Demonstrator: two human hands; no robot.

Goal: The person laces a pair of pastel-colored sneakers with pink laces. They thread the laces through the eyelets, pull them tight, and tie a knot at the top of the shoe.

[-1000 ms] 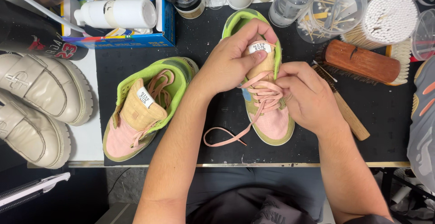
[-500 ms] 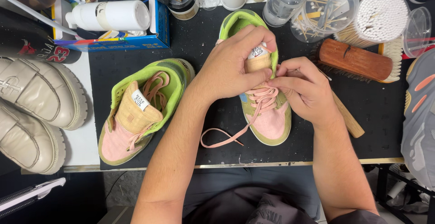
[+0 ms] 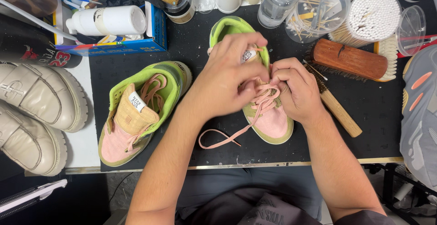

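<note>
Both hands had drawn closer together over the shoe's tongue. The left hand (image 3: 232, 77) curled round the shoe (image 3: 268, 125), seemingly steadying it, while the right hand (image 3: 293, 90) pinched the pink lace (image 3: 227, 139), whose loose end trailed below the fingers. A wooden brush (image 3: 348, 60) lay right of them.

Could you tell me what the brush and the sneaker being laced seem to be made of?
Brush: apparently varnished reddish wood, grain and sheen showing, with pale bristles. Sneaker: probably matte suede, judging by its soft pink and olive nap; pink lace looks like woven fabric.
</note>
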